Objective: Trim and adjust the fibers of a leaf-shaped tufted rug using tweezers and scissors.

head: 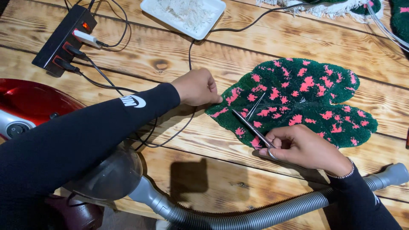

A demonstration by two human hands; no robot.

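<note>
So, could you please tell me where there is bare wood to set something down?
Bare wood lies between the power strip, the white tray and the leaf-shaped rug, crossed by one black cable. Another patch sits between the rug and the grey hose. It is crowded around the left hand, the right hand with scissors, and the red vacuum.

no packages, signs or screens in view. one label only: a small white logo mark (133, 101) printed on the black left sleeve (85, 136), mid-forearm.

A rug-tufting craft workshop: tufted rug (298, 100) on a scorched-plank counter (255, 42), vacuum hose (255, 215) and power strip (64, 38) around.
</note>
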